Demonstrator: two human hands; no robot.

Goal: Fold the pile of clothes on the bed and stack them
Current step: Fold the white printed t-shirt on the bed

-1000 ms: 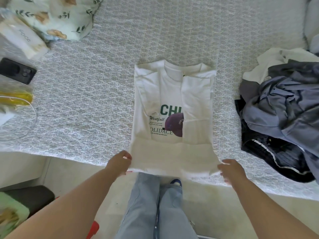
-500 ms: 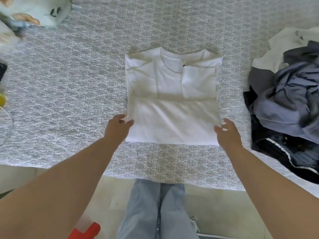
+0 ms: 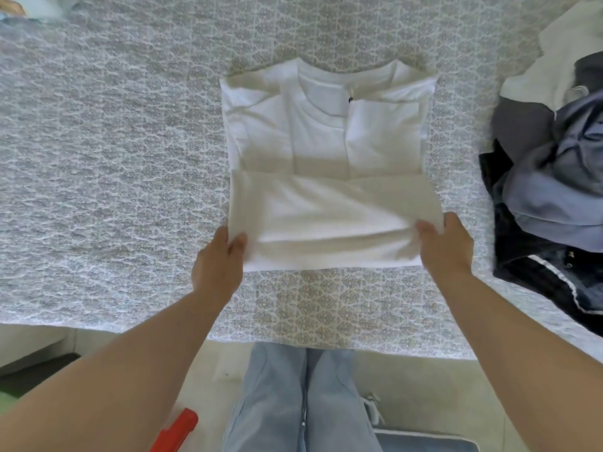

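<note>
**Mid-bed, 2nd fold of the white tee coming up**

At centre of the bed [image 3: 130,158], the white tee [image 3: 326,141] lies w/ collar at 12 o'clock, sleeves tucked in, bottom third already doubled over. Going L to R: left hand [image 3: 217,265] pinches the near-left corner of the folded edge at approx 8 o'clock of the tee, thumb on top, fingers under. Right hand [image 3: 445,247] does the same at the near-right corner, approx 4 o'clock. Both hands are clamped on the cloth, well apart, one per corner. Pile of unfolded clothes [image 3: 551,190] sits at 3 o'clock, apart from the tee.

How to do it well (my read): lift both corners evenly, keep the edge taut so the middle doesn't sag, carry it toward 12 o'clock and land it square under the collar. Watch the tucked sleeves – a jerk could pull them out. Smooth flat after, then move it aside to start the stack.

Vs 0.5 s ago: hands were resting flat beside the tee's near edge, not gripping; now they've closed on the corners and the fabric btwn them shows pull wrinkles. Vs 1 s ago: the printed front was showing and the hem hung at the bed's edge; that print's now covered by the first fold.
</note>
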